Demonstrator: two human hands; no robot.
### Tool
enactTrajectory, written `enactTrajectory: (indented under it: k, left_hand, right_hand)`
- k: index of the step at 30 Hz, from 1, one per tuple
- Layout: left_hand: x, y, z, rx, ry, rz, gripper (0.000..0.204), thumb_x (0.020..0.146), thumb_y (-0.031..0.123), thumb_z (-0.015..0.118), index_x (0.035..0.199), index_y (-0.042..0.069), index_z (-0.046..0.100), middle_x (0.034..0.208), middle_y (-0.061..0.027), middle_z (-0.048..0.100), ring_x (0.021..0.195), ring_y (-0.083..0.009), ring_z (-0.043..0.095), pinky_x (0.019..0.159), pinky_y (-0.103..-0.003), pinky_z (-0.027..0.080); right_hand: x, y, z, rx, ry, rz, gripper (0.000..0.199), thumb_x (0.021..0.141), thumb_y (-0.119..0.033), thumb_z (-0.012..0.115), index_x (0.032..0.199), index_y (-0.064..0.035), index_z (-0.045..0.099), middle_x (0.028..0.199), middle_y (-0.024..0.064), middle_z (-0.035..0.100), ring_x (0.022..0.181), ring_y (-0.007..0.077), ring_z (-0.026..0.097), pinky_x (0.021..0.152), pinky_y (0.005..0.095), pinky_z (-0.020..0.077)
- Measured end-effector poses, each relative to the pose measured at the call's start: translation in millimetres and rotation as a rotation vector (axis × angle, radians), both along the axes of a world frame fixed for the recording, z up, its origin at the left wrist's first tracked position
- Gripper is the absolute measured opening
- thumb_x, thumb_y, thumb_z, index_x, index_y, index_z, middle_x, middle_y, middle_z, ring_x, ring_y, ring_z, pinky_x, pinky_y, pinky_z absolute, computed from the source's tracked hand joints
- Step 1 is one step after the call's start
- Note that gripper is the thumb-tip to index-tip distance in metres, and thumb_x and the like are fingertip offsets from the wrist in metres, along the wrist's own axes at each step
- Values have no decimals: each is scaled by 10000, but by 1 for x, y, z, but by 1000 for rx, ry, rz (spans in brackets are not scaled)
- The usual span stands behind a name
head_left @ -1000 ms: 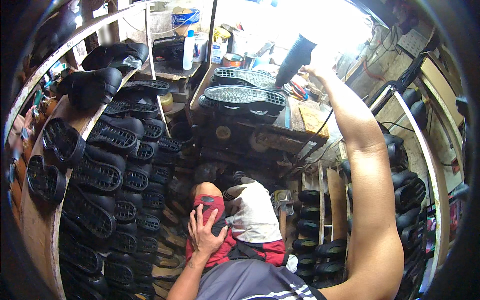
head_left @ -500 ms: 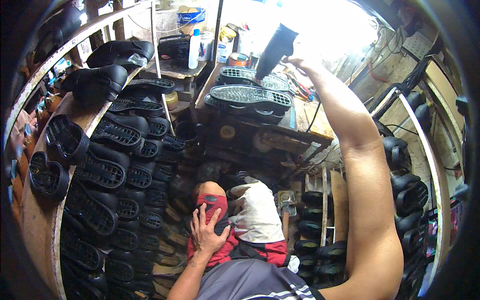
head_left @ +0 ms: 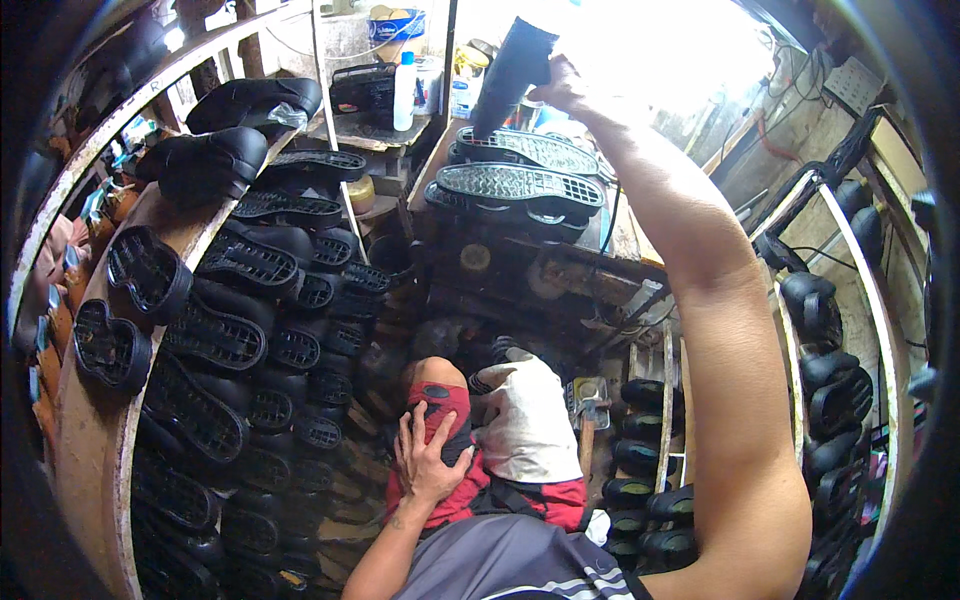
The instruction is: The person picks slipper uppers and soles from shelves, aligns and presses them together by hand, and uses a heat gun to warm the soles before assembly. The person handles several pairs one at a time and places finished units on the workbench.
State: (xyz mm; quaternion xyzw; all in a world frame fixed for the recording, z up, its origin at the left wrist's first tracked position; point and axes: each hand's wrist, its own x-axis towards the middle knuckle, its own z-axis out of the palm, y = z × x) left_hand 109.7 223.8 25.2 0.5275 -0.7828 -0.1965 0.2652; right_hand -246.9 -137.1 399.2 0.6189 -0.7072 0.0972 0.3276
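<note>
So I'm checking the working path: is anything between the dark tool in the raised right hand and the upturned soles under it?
Nothing visible. The right hand holds the dark tool with its lower end just above the upturned soles, with no object between them.

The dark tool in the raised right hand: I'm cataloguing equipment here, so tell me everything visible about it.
The dark tool is a black, tapering barrel that looks like matte plastic, widest at its upper end by the right hand. It tilts, its narrow end pointing down at the upper of two tread-up shoe soles on the workbench. Whether the tip touches the sole cannot be told. Glare hides its handle and the grip.
</note>
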Motion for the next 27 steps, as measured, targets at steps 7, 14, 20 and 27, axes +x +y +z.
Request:
enactTrajectory:
  k: [7, 14, 20, 27]
  left_hand:
    - [-1, 0, -2, -5, -19, 8, 761, 792, 443, 889, 1508, 310, 666, 1697, -179, 401, 1518, -523, 381, 1178, -683, 389]
    - [-1, -1, -4, -7, -15, -3, 786, 760, 428, 916, 1496, 281, 684, 1711, -205, 393, 1527, -508, 380, 1207, -644, 380]
    - [-1, 0, -5, -12, 1, -3, 780, 771, 431, 907, 1501, 273, 681, 1718, -210, 385, 1528, -518, 376, 1195, -666, 385]
    - [-2, 0, -6, -15, 19, -5, 753, 801, 426, 884, 1508, 283, 666, 1709, -172, 400, 1518, -529, 379, 1194, -683, 369]
  right_hand:
    - [-50, 41, 1, 23, 13, -108, 1008, 789, -612, 892, 1504, 31, 587, 1478, 257, 632, 1404, 387, 604, 1173, 491, 495]
    - [-97, 95, 8, 25, -44, -316, 1031, 778, -597, 904, 1526, 30, 572, 1505, 262, 623, 1429, 386, 594, 1192, 486, 484]
    - [-100, 105, 16, 30, -266, -142, 1067, 761, -573, 921, 1552, 39, 548, 1540, 271, 605, 1454, 384, 584, 1211, 482, 472]
    - [-33, 75, 10, 138, -336, 299, 1054, 719, -510, 963, 1521, 65, 592, 1449, 258, 693, 1323, 365, 688, 1147, 479, 524]
